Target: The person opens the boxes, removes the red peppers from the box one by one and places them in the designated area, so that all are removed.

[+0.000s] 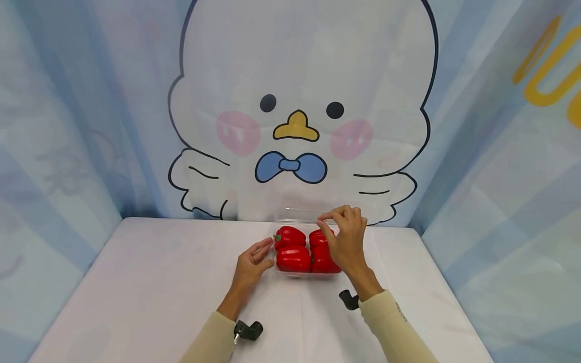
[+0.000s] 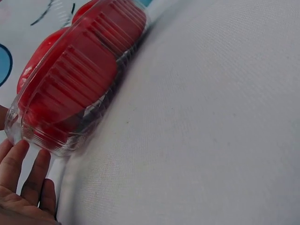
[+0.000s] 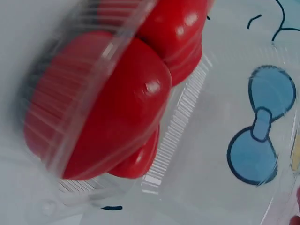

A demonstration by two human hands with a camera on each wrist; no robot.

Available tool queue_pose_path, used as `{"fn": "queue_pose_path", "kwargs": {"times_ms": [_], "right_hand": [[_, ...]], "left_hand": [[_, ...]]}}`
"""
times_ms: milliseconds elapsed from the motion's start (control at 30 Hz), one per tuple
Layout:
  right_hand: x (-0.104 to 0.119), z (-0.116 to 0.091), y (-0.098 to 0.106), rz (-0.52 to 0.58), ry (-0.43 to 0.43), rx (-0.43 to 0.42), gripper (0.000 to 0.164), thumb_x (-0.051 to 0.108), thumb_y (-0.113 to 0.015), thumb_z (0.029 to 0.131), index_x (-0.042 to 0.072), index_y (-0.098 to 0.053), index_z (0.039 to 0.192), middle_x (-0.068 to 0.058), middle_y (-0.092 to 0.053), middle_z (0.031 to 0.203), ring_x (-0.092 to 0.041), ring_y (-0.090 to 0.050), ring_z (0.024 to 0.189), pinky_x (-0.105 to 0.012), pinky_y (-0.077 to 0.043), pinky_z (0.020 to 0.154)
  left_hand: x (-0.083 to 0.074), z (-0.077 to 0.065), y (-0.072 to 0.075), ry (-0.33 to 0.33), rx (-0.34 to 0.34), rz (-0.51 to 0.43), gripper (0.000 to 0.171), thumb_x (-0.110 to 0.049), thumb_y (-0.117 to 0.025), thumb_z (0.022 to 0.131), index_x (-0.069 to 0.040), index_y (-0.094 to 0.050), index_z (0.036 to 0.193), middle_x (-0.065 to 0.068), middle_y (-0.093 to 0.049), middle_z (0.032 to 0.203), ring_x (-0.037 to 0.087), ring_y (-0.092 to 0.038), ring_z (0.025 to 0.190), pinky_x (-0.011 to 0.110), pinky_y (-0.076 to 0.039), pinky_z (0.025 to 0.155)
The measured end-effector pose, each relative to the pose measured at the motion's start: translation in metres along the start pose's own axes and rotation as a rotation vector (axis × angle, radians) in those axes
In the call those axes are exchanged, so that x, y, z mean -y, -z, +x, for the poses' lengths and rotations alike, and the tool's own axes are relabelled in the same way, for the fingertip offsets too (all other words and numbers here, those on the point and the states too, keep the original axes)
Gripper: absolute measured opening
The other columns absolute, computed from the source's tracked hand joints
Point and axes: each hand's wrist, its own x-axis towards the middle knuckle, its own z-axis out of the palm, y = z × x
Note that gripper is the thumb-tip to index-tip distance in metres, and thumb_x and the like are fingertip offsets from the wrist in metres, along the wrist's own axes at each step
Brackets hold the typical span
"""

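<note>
A clear plastic clamshell container (image 1: 295,275) holds several red bell peppers (image 1: 294,259), one showing a green stem at the left. Its hinged lid (image 1: 299,214) stands raised at the back; in the right wrist view the drawn bow tie shows through the clear lid (image 3: 206,145). My left hand (image 1: 250,264) is at the container's left end, fingers fairly straight; in the left wrist view the fingertips touch the ribbed end wall (image 2: 61,147). My right hand (image 1: 347,239) reaches over the right-hand peppers, its thumb and index finger pinching at the lid's edge.
A white cloth-covered table (image 1: 172,282) lies under the container. Behind it hangs a curtain (image 1: 299,50) with a drawn chick. Blue patterned curtains (image 1: 508,201) flank the table. A black device (image 1: 248,330) is on the left wrist, another (image 1: 348,300) on the right.
</note>
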Motion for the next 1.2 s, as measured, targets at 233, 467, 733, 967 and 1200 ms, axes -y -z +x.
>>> {"fn": "queue_pose_path", "kwargs": {"times_ms": [233, 467, 733, 967, 1200], "right_hand": [[-0.008, 0.018, 0.004, 0.033, -0.038, 0.027, 0.015, 0.011, -0.082, 0.093, 0.009, -0.080, 0.108, -0.013, -0.070, 0.108, -0.031, -0.052, 0.104, -0.046, -0.030, 0.087], [-0.020, 0.031, 0.007, 0.058, -0.088, 0.028, 0.011, 0.012, -0.075, 0.098, 0.010, -0.077, 0.109, -0.014, -0.070, 0.112, -0.033, -0.052, 0.110, -0.050, -0.031, 0.093], [-0.037, 0.041, 0.013, 0.068, -0.125, 0.016, 0.011, 0.010, -0.076, 0.098, 0.009, -0.078, 0.108, -0.015, -0.071, 0.115, -0.034, -0.051, 0.113, -0.055, -0.029, 0.099], [-0.053, 0.046, 0.016, 0.103, -0.156, -0.012, 0.012, 0.005, -0.075, 0.097, 0.008, -0.079, 0.108, -0.016, -0.068, 0.116, -0.037, -0.050, 0.116, -0.054, -0.031, 0.098], [-0.064, 0.048, 0.015, 0.137, -0.221, -0.040, 0.013, 0.003, -0.074, 0.097, 0.006, -0.080, 0.109, -0.016, -0.065, 0.120, -0.034, -0.056, 0.121, -0.046, -0.045, 0.100]], "left_hand": [[0.001, 0.000, -0.001, 0.001, -0.002, 0.016, 0.059, 0.005, -0.068, 0.094, -0.007, -0.058, 0.152, 0.011, -0.060, 0.154, 0.030, -0.052, 0.150, 0.039, -0.047, 0.117], [-0.001, 0.000, -0.001, 0.005, -0.003, 0.020, 0.059, 0.003, -0.069, 0.095, -0.008, -0.059, 0.151, 0.010, -0.061, 0.153, 0.029, -0.053, 0.150, 0.040, -0.047, 0.117], [0.001, -0.002, 0.000, 0.011, -0.007, 0.039, 0.059, 0.003, -0.070, 0.095, -0.009, -0.059, 0.151, 0.008, -0.062, 0.153, 0.029, -0.053, 0.150, 0.039, -0.048, 0.116], [0.002, -0.001, 0.000, -0.002, 0.001, 0.040, 0.059, 0.002, -0.070, 0.095, -0.007, -0.057, 0.152, 0.008, -0.062, 0.153, 0.030, -0.054, 0.149, 0.037, -0.048, 0.114], [0.002, 0.000, 0.001, -0.015, 0.005, 0.020, 0.058, 0.004, -0.069, 0.096, -0.005, -0.057, 0.151, 0.011, -0.061, 0.153, 0.030, -0.053, 0.149, 0.039, -0.046, 0.117]]}}
